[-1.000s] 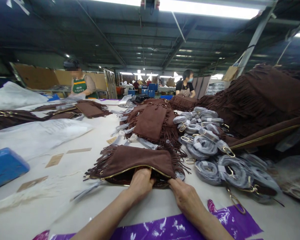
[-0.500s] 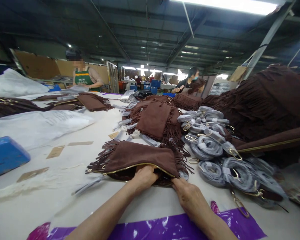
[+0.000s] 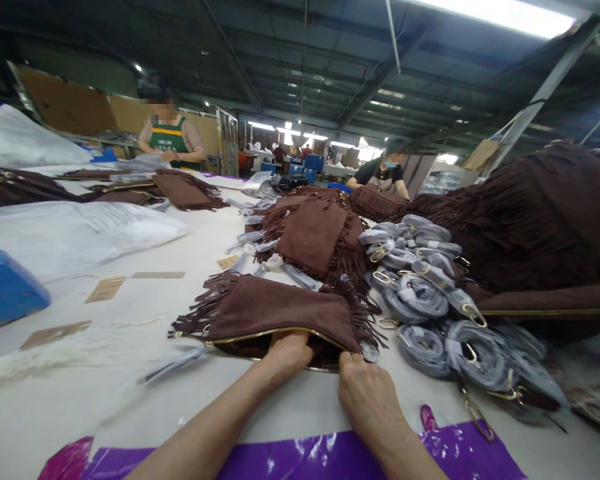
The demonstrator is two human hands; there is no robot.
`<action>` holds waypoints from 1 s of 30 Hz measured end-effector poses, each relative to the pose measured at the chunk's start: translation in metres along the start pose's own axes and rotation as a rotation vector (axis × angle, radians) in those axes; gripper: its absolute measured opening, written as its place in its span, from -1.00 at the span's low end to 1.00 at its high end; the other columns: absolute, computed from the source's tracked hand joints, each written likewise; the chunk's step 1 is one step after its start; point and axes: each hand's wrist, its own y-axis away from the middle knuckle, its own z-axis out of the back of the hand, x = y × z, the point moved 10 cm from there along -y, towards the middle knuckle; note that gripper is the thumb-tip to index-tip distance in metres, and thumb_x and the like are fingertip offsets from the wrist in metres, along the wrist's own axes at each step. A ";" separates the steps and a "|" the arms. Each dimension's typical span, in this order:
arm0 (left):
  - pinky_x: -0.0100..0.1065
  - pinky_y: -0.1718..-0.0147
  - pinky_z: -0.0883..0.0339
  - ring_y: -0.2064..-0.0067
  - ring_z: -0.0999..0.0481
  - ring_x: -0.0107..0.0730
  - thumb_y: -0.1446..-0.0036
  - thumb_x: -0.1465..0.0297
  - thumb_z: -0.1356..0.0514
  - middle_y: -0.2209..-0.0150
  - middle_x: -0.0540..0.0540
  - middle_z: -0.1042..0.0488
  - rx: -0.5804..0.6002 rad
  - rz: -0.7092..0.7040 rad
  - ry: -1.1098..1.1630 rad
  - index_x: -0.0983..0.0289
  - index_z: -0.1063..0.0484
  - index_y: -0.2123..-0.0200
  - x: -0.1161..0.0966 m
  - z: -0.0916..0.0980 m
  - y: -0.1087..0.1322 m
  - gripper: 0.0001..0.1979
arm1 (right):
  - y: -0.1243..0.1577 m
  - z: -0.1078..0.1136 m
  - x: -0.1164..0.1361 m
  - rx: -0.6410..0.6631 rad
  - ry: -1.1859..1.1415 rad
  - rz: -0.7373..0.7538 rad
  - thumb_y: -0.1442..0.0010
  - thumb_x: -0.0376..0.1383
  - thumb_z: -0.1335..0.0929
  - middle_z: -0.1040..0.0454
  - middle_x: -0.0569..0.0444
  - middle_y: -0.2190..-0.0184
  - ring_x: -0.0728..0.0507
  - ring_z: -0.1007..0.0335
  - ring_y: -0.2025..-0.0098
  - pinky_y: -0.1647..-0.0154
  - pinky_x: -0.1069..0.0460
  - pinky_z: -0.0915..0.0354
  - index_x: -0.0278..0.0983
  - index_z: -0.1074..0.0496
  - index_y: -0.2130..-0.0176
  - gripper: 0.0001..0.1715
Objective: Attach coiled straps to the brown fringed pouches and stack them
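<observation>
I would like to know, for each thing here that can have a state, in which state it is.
Near fringed bag, unzipped, mouth gaping, lying on the table
Left hand, partly inside the bag, fingers mostly hidden
Right hand, fingers curled at the opening's right end
Straps, coiled, mostly wrapped in plastic
Purple sheet, spread out, wrinkled
White plastic bag, crumpled
Ceiling light, lit
</observation>
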 end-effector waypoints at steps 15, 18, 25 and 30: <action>-0.31 0.02 -0.21 0.04 -0.42 -0.22 -0.02 0.40 -0.07 0.11 0.01 -0.49 -0.023 -0.087 0.093 0.09 -0.44 0.10 -0.002 0.000 0.003 -0.65 | -0.004 -0.004 0.013 -0.101 0.029 -0.026 -0.10 -0.59 -0.14 -0.49 -0.21 0.42 -0.15 -0.49 0.39 0.46 0.09 -0.28 -0.43 -0.38 0.32 -0.71; -0.32 -0.03 -0.16 -0.01 -0.38 -0.26 -0.01 0.44 -0.06 0.09 -0.01 -0.48 -0.040 -0.107 0.091 0.08 -0.44 0.11 -0.004 0.000 0.003 -0.64 | -0.007 -0.006 0.013 -0.099 0.000 -0.024 -0.09 -0.60 -0.13 -0.49 -0.22 0.42 -0.18 -0.49 0.38 0.44 0.06 -0.29 -0.43 -0.39 0.32 -0.69; -0.34 -0.05 -0.13 -0.03 -0.37 -0.30 -0.03 0.52 0.03 0.08 -0.02 -0.48 -0.067 -0.191 0.060 0.08 -0.45 0.13 -0.020 0.003 0.006 -0.59 | -0.011 -0.010 0.008 -0.098 -0.106 -0.042 -0.11 -0.59 -0.13 -0.51 -0.16 0.37 -0.21 -0.49 0.34 0.40 -0.01 -0.32 -0.38 -0.41 0.28 -0.64; -0.28 -0.05 -0.11 -0.05 -0.35 -0.24 -0.03 0.53 0.05 0.04 0.05 -0.45 -0.073 -0.169 -0.015 0.14 -0.42 0.10 -0.017 -0.001 0.004 -0.59 | -0.012 -0.013 0.003 -0.097 -0.168 -0.074 -0.11 -0.58 -0.16 -0.53 -0.10 0.35 -0.18 -0.49 0.33 0.40 0.02 -0.32 -0.34 -0.42 0.27 -0.65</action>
